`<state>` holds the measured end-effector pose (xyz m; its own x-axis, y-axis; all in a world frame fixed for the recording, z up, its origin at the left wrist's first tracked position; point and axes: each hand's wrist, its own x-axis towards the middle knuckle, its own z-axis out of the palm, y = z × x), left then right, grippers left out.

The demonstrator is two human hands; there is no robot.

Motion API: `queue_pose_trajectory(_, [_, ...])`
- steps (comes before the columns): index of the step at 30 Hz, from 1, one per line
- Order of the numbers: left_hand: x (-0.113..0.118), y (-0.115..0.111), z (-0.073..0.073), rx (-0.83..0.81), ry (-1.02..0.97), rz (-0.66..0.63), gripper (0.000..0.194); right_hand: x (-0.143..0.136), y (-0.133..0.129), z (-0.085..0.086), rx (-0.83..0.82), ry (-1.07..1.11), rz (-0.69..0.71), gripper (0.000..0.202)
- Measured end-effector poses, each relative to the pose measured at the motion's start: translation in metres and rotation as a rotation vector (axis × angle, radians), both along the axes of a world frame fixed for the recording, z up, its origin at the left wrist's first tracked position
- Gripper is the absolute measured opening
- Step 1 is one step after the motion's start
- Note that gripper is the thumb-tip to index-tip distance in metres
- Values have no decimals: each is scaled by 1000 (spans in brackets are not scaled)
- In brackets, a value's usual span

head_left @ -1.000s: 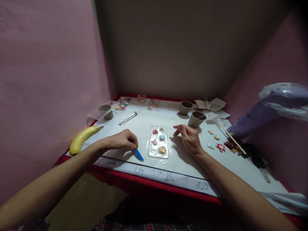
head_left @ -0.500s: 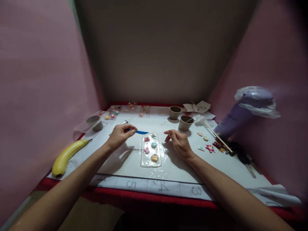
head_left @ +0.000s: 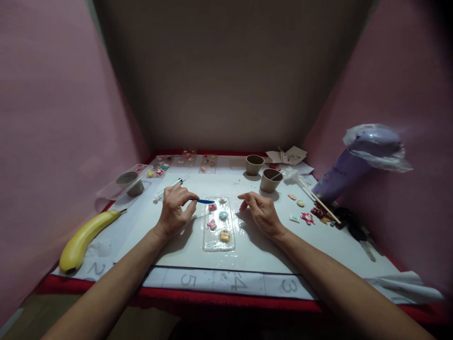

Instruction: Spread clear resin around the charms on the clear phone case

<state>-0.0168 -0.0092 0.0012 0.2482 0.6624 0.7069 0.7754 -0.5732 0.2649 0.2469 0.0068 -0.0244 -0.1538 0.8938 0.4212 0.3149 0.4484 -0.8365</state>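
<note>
My left hand (head_left: 177,208) pinches a small blue blade-shaped tool (head_left: 205,201), its tip over the upper part of a clear rectangular case (head_left: 218,243). Several small charms lie in glossy clear material on that case, among them a yellow one (head_left: 224,235), a light blue one (head_left: 223,215) and a pink one (head_left: 211,224). Right of the case, my right hand (head_left: 260,211) hovers with its fingers loosely curled and apart, holding nothing. Clear glossy smears show on the white paper between the case and my right hand.
Two brown cups (head_left: 271,181) stand behind my right hand. A syringe (head_left: 170,187) lies behind my left hand. At the left are a yellow banana (head_left: 87,241) and a grey cup (head_left: 131,184); at the right, loose charms (head_left: 307,218), a wooden stick (head_left: 320,200) and a purple bag (head_left: 348,170).
My left hand has turned and come slightly nearer, bringing the blue tool lower over the top of the case. The syringe is more exposed. The view has shifted slightly.
</note>
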Motion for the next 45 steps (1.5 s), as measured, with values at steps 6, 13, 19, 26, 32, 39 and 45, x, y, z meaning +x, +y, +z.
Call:
queue_pose_trajectory(6, [-2,0,-1,18,-2,-16,10,-1,0,1,-7,2,-11,43])
queue_pose_trajectory(13, [-3,1,-2,9,-6,-18,16,0,1,0,-22,10,-5,42])
queue_pose_trajectory(19, [-2,1,-2,-19,-12,-4,16,0,1,-1,-23,21,2,42])
queue_pose_trajectory(26, [-1,0,-2,-36,-6,-1,19,-1,1,-2,-19,24,-1,42])
queue_pose_trajectory(32, [-1,0,-2,-14,-33,7,18,-1,0,-1,-13,27,0,41])
queue_pose_trajectory(39, [1,0,-1,-19,-20,-9,15,0,0,-2,-2,24,-3,41])
queue_pose_trajectory(45, [1,-1,0,-36,-16,14,14,0,2,-4,-8,40,1,38])
